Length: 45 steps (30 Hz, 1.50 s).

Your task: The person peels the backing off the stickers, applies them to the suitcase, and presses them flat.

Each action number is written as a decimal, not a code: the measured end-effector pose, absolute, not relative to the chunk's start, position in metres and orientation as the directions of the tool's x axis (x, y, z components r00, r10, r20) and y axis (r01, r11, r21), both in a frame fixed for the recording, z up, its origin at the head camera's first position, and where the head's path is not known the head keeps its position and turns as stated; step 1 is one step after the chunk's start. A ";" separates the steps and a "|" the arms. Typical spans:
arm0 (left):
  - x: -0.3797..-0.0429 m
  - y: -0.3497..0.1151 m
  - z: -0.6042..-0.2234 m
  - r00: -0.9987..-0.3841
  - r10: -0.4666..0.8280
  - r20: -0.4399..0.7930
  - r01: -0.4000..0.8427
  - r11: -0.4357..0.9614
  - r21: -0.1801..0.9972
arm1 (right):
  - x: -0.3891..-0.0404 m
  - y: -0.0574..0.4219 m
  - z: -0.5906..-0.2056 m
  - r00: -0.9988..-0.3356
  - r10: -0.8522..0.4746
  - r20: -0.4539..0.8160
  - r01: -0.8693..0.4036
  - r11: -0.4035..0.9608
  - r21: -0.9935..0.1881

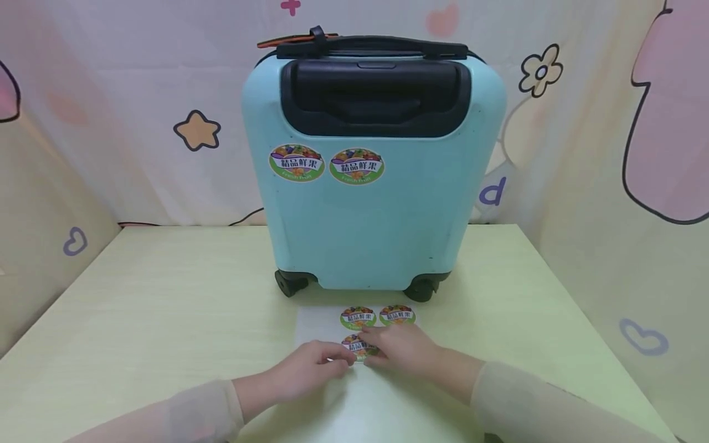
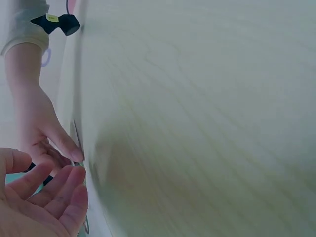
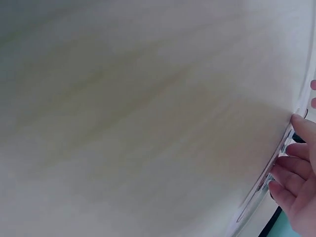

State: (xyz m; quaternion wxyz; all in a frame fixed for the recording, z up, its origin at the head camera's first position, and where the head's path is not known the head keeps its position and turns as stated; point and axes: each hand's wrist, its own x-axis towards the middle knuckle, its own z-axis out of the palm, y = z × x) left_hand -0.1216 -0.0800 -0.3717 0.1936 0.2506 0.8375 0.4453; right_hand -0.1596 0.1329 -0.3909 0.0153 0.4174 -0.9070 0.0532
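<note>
A white sheet (image 1: 318, 323) lies on the table in front of the suitcase (image 1: 365, 215). It bears oval fruit stickers: an upper left one (image 1: 358, 317), an upper right one (image 1: 397, 314) and a lower one (image 1: 354, 346), partly covered by fingers. My right hand (image 1: 404, 347) rests its fingertips on the lower sticker and the sheet, thumb and fingers apart in the right wrist view. With relaxed, bent fingers, my left hand (image 1: 304, 369) has its fingertips by that sticker's lower left edge. Whether they touch it is hard to tell.
The light blue suitcase stands upright on black wheels (image 1: 422, 288) behind the sheet. Two matching stickers, a left one (image 1: 297, 163) and a right one (image 1: 357, 166), are on its front below the black handle panel (image 1: 376, 98). A patterned curtain (image 1: 138, 74) surrounds the pale table (image 1: 183, 295).
</note>
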 end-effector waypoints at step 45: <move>-0.113 -0.050 -0.398 -0.942 0.208 -0.265 -0.299 -0.151 0.942 | -0.165 0.134 -0.366 -0.629 -0.760 0.160 -0.777 0.616 -0.131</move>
